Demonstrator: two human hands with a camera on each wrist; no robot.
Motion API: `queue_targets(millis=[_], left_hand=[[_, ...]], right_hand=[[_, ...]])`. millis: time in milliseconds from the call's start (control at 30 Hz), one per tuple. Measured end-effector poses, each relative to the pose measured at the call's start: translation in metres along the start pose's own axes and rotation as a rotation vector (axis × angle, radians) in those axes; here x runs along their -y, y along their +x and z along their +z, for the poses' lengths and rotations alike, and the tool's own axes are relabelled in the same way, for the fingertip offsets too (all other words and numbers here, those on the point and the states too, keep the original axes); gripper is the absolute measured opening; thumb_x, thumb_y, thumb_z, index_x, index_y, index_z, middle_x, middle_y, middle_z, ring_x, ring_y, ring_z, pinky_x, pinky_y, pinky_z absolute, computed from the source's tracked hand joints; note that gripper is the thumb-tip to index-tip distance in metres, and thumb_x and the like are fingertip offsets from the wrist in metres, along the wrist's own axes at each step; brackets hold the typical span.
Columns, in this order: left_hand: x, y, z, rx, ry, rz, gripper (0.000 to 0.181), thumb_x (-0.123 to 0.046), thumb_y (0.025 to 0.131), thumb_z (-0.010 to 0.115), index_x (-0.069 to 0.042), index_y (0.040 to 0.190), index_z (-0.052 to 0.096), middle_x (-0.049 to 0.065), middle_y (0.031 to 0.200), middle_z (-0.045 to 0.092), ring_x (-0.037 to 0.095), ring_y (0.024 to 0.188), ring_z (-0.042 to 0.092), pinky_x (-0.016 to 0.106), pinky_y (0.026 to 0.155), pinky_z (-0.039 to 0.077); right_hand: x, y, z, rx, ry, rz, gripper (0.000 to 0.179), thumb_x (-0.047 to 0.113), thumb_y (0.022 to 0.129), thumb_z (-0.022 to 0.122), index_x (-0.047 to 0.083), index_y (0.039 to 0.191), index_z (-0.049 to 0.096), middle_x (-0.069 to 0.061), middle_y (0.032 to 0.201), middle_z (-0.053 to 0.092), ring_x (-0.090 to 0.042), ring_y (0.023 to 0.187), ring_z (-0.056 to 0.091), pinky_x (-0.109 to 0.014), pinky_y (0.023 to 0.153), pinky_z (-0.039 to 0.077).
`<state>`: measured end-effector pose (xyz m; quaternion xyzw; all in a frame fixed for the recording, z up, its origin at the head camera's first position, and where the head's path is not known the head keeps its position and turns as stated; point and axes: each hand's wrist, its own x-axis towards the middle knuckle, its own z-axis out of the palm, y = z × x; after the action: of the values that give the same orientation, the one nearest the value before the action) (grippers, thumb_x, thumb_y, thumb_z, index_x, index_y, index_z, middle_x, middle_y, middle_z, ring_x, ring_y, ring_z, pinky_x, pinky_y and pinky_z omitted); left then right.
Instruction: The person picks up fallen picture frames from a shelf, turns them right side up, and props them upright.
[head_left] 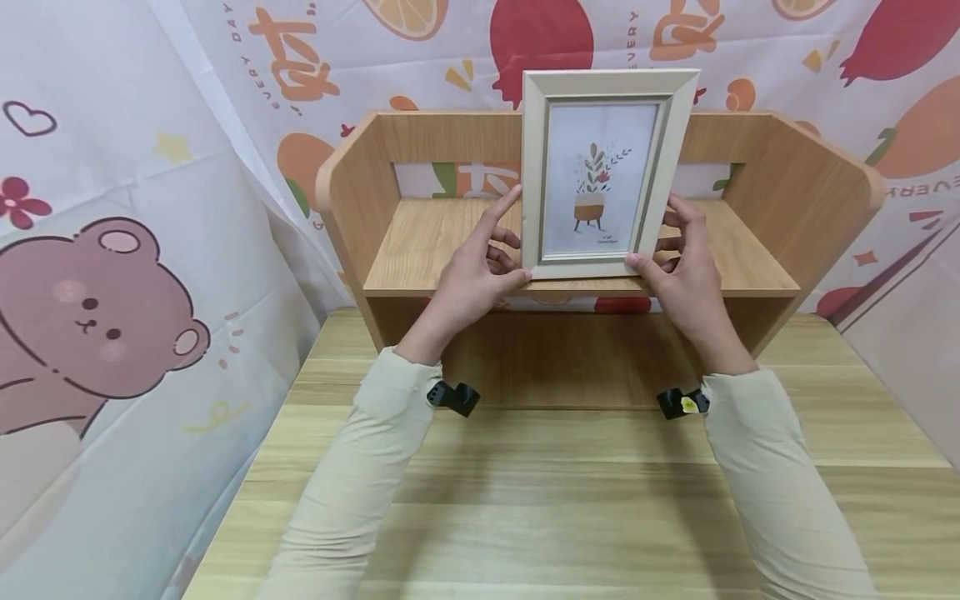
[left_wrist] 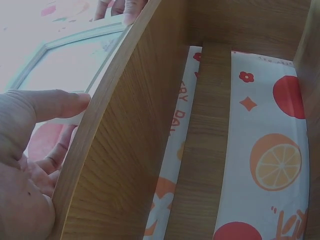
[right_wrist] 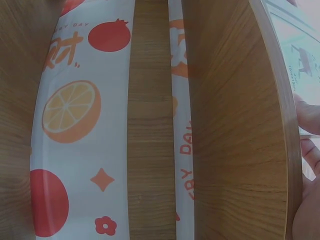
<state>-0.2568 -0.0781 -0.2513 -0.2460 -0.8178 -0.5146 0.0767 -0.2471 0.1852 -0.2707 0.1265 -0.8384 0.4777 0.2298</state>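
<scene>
A cream picture frame with a potted-plant print stands nearly upright at the front edge of the wooden shelf's upper board. My left hand holds its lower left corner, the thumb at the front and the index finger up along the side. At the lower right, my right hand grips the frame with the thumb on its front face and the other fingers curled behind the edge. The left wrist view shows the left thumb against the frame; in the right wrist view only part of the right hand shows.
The desktop shelf has tall side panels and a lower compartment. It stands on a light wooden table. Behind it hangs a fruit-print cloth, and a bear-print curtain borders the left side.
</scene>
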Motion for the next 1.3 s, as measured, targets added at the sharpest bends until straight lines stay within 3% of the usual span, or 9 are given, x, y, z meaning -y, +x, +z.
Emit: queue_targets(millis=[200, 500, 833, 1100, 1300], left_hand=[[0.0003, -0.0023, 0.0017, -0.011, 0.011, 0.012, 0.091, 0.0, 0.084, 0.071, -0.042, 0.15, 0.024, 0.008, 0.112, 0.053, 0.019, 0.085, 0.058, 0.031, 0.069, 0.052], [0.0035, -0.0037, 0.0047, -0.039, 0.057, 0.058, 0.088, -0.001, 0.083, 0.071, -0.036, 0.151, 0.027, 0.008, 0.109, 0.055, 0.019, 0.084, 0.061, 0.032, 0.077, 0.053], [0.0025, -0.0074, 0.0049, -0.042, 0.125, 0.032, 0.079, -0.006, 0.084, 0.073, -0.03, 0.149, 0.034, 0.006, 0.106, 0.059, 0.018, 0.084, 0.063, 0.028, 0.068, 0.049], [0.0029, -0.0077, 0.0042, -0.047, 0.139, 0.034, 0.078, -0.008, 0.084, 0.073, -0.03, 0.149, 0.034, 0.006, 0.107, 0.06, 0.018, 0.085, 0.063, 0.029, 0.067, 0.049], [0.0047, -0.0073, 0.0043, -0.054, 0.149, 0.046, 0.078, -0.009, 0.084, 0.073, -0.03, 0.149, 0.034, 0.006, 0.107, 0.061, 0.017, 0.084, 0.064, 0.029, 0.069, 0.05]], right_hand=[[0.0009, -0.0029, -0.0005, 0.0, -0.01, 0.003, 0.078, 0.016, 0.089, 0.068, 0.035, 0.148, 0.02, -0.009, 0.14, 0.044, -0.015, 0.102, 0.049, -0.014, 0.077, 0.044], [0.0002, -0.0066, -0.0005, -0.013, -0.046, 0.017, 0.077, 0.022, 0.09, 0.067, 0.034, 0.147, 0.018, -0.009, 0.14, 0.044, -0.019, 0.107, 0.051, -0.013, 0.079, 0.043], [-0.0042, -0.008, 0.0011, -0.028, -0.062, -0.012, 0.075, 0.018, 0.091, 0.066, 0.031, 0.146, 0.017, -0.012, 0.135, 0.045, -0.021, 0.108, 0.052, -0.013, 0.081, 0.042], [-0.0038, -0.008, 0.001, -0.026, -0.073, -0.022, 0.072, 0.023, 0.093, 0.063, 0.033, 0.147, 0.017, -0.013, 0.134, 0.046, -0.024, 0.109, 0.052, -0.015, 0.082, 0.041], [-0.0075, -0.0056, 0.0009, -0.024, -0.091, -0.035, 0.07, 0.025, 0.094, 0.061, 0.03, 0.147, 0.017, -0.015, 0.133, 0.049, -0.027, 0.11, 0.055, -0.01, 0.081, 0.041]])
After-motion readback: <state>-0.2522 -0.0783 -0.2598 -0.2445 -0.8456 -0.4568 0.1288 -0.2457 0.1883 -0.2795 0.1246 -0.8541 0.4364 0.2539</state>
